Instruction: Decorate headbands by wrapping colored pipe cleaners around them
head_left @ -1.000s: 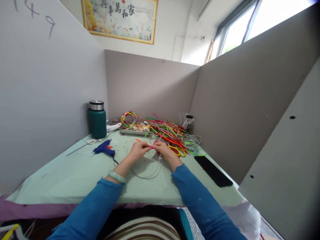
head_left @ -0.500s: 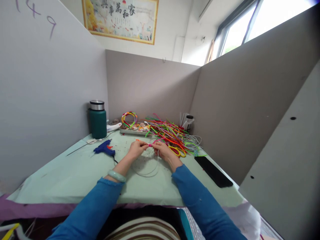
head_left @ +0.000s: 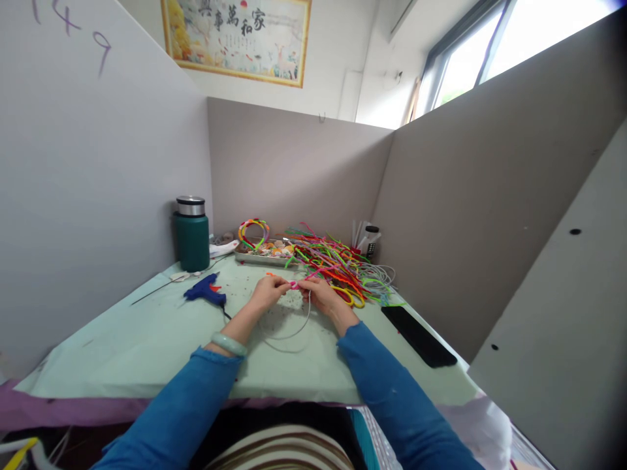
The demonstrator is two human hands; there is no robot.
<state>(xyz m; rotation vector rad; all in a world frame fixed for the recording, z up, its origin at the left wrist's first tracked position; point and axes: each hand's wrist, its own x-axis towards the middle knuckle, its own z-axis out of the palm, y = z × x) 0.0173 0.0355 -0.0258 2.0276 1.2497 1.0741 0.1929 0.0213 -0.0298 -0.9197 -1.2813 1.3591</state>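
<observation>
My left hand (head_left: pixel 268 291) and my right hand (head_left: pixel 319 294) meet over the middle of the table, fingers pinched together. Between the fingertips sits a pink pipe cleaner (head_left: pixel 294 284), held by both hands. A thin white hoop (head_left: pixel 294 331) hangs from the hands in a curve and rests on the pale green table cover (head_left: pixel 137 339). My left wrist wears a pale green bangle (head_left: pixel 228 344). Both sleeves are blue.
A heap of coloured pipe cleaners (head_left: pixel 337 264) lies just beyond my right hand. A blue glue gun (head_left: pixel 204 291) lies to the left, a dark green flask (head_left: pixel 191 235) behind it, a metal tray (head_left: pixel 259 254) at the back. A black phone (head_left: pixel 417 334) lies right. Grey partitions enclose the table.
The hands have stayed pinched on the pink pipe cleaner, working it slightly. The white hoop below them has swung a little and now curves further to the right.
</observation>
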